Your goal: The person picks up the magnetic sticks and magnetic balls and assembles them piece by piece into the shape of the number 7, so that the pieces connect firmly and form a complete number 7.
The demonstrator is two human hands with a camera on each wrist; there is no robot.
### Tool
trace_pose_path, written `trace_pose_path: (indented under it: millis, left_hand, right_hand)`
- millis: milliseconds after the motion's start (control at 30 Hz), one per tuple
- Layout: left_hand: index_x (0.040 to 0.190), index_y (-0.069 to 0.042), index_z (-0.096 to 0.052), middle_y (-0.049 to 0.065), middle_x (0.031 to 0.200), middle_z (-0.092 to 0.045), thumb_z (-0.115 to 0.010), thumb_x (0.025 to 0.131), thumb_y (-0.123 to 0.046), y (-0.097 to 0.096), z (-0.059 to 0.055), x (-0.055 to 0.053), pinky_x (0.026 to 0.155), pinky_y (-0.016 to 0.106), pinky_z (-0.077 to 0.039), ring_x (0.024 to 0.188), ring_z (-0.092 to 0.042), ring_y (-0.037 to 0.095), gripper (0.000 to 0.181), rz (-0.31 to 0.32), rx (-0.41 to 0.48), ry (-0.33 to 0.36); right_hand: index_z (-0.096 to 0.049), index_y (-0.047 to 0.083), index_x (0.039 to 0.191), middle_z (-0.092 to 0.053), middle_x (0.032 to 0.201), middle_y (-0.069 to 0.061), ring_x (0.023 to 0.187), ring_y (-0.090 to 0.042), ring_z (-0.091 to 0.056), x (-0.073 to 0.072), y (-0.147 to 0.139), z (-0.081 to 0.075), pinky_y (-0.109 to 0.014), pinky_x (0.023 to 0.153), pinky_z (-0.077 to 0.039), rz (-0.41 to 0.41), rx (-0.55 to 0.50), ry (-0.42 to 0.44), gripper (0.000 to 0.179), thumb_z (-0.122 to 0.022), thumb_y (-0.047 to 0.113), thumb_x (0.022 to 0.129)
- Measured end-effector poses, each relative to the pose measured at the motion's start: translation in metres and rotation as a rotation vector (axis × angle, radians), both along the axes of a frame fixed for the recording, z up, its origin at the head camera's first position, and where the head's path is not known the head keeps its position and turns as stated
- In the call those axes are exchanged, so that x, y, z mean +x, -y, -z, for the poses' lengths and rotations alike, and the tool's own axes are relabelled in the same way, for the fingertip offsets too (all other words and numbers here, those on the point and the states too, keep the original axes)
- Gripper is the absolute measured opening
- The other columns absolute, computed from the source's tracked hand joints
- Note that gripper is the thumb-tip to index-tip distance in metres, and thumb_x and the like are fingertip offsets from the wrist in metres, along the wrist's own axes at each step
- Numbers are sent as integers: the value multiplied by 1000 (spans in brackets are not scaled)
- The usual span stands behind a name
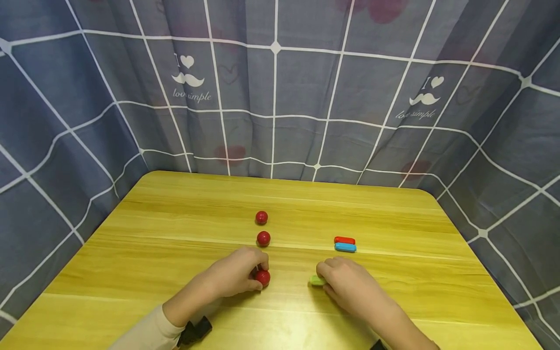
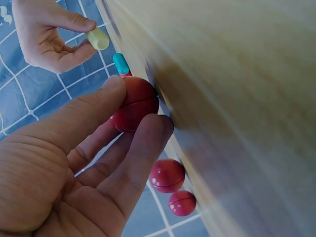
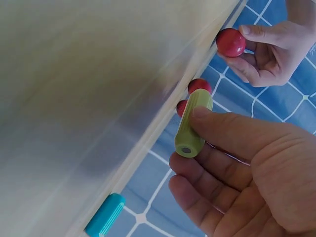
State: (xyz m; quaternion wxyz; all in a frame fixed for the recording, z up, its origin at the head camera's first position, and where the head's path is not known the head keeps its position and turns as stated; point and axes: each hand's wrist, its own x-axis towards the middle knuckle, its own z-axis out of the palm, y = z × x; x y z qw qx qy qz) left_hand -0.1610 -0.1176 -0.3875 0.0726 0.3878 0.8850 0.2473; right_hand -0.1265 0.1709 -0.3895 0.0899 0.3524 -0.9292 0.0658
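Note:
My left hand [image 1: 238,272] pinches a glossy red ball [image 2: 134,103] between thumb and fingers, low at the tabletop; a thin seam runs round the ball. Two more red balls, a nearer one [image 1: 263,238] and a farther one [image 1: 261,217], lie in a line beyond it. To the right, my right hand [image 1: 350,284] holds a short yellow-green ribbed stick [image 3: 193,126] between thumb and fingers, with a grey dot in its end face. Past that hand lie a blue stick [image 1: 345,247] and a red stick [image 1: 344,240], side by side.
The yellow wood-grain table [image 1: 175,209] has rounded far corners. A grey-blue curtain [image 1: 302,92] with white grid lines hangs behind it and on both sides. A black strap [image 1: 195,330] sits at the left wrist.

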Motion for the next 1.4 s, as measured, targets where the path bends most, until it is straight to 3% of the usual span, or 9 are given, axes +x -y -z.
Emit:
trace_pose_path:
  millis: [733,1400]
  left_hand:
    - [83,-15,-61,-9,77,-57,-85,74,-7,-1,-1,0,62,18,-46,70,-55,5,26,3,-1,9]
    - [83,-13,-61,-10,78,-58,-83,76,-5,-7,-3,5,60,16,-47,68,-57,2,25,16,12,78]
  right_hand:
    - [-57,14,81,-50,68,11,62,-5,-46,-6,32,-4,-24,58,-44,-58,-1,82,21,-76,5,78]
    - [-58,14,81,-54,69,10,63,-4,-51,-6,57,-5,-21,56,-44,-85,27,118,19,-77,10,80]
